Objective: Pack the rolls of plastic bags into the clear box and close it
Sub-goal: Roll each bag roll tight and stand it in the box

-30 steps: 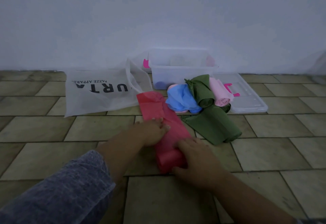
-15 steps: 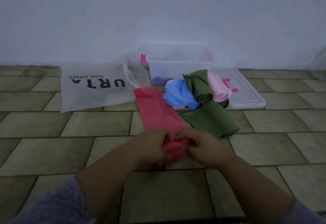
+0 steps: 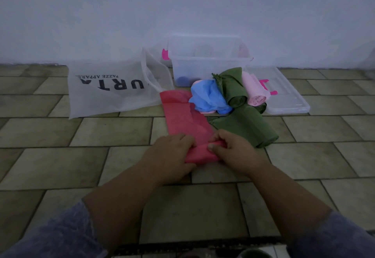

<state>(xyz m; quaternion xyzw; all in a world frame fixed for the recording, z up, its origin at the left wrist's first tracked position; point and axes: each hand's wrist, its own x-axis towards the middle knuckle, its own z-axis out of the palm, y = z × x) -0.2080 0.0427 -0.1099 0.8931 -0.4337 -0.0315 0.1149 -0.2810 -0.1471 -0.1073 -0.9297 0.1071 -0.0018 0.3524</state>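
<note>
white bag, upside-down "PAZZE APPAREL", "URTA"

The person wears a soft, mottled blue-grey knit top. Its fuzzy left sleeve and right sleeve end partway along the forearms, leaving the left hand and right hand bare.

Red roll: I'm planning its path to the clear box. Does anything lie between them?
Yes. Blue bags, a green roll and a pink roll are heaped on the floor right before the clear box, between it and the red roll.
</note>
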